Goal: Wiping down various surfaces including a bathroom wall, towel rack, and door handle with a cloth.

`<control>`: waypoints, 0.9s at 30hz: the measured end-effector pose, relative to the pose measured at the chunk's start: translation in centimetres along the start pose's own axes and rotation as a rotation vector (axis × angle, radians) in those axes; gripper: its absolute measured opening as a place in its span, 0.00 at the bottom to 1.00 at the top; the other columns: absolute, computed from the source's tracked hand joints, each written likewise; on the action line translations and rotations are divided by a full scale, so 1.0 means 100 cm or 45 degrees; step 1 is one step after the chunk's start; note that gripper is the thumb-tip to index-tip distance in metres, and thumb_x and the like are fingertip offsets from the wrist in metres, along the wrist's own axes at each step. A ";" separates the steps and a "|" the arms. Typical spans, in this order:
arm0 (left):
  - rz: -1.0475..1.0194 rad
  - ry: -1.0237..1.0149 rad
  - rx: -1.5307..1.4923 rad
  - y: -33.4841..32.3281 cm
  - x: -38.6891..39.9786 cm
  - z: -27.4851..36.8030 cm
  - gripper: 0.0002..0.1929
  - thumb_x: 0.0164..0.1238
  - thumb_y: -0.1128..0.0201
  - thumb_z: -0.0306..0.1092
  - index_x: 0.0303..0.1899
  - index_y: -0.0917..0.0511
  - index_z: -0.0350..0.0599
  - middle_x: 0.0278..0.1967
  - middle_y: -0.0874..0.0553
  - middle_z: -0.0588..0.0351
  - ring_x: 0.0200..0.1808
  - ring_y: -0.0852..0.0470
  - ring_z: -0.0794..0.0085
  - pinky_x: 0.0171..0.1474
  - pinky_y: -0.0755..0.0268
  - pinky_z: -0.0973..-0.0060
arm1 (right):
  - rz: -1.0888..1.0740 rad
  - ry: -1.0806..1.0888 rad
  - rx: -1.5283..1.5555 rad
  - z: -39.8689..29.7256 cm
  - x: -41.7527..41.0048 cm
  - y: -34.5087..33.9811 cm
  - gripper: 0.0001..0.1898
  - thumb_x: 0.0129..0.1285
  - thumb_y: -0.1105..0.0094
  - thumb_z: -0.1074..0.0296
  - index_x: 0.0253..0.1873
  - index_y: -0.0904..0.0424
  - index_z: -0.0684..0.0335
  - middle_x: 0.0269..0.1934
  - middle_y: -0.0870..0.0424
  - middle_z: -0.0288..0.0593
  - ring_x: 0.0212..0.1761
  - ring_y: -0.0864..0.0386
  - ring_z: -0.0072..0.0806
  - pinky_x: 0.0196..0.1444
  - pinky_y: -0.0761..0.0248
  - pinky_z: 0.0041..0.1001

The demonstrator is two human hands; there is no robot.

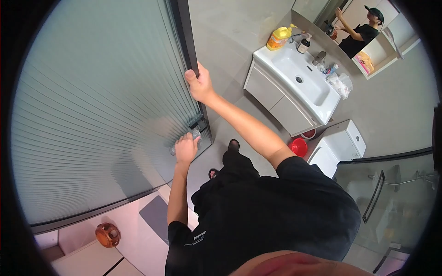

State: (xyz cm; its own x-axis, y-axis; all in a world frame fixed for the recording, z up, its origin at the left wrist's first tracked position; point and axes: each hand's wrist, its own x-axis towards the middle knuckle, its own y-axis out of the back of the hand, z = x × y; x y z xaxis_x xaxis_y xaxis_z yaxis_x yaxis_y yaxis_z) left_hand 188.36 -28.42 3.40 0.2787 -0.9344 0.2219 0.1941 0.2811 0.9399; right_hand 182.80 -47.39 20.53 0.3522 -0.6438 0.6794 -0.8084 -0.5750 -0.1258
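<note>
My right hand (201,84) grips the dark metal edge frame (190,45) of a ribbed glass door (96,114), thumb on the near side. Lower down, my left hand (186,147) presses a grey, mottled wad (196,134) against the glass. Its material is hard to tell, perhaps a cloth or scrubber. Just above that hand is the door's black latch or handle (197,121). The palm and most of the wad are hidden behind my fingers.
A white washbasin (300,79) on a cabinet holds a yellow pump bottle (279,38) and a dark soap bottle (304,45). Nearby are a red bucket (298,147), a toilet (333,145) and a glass shower door (390,200). A brown wooden stool (107,235) and grey mat (157,217) lie outside.
</note>
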 end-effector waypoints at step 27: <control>0.060 0.052 -0.034 -0.002 -0.006 0.015 0.19 0.70 0.41 0.49 0.36 0.25 0.39 0.34 0.15 0.45 0.39 0.16 0.50 0.44 0.27 0.57 | -0.010 -0.002 0.066 0.002 -0.007 0.008 0.35 0.67 0.45 0.35 0.56 0.26 0.70 0.31 0.25 0.33 0.34 0.32 0.19 0.37 0.34 0.22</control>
State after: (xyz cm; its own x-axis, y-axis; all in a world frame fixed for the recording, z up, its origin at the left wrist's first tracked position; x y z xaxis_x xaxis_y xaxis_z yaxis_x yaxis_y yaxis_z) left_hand 186.75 -28.21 3.50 0.3262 -0.9104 0.2543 0.2050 0.3308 0.9212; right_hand 181.98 -47.51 19.85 0.3592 -0.6395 0.6797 -0.7802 -0.6054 -0.1573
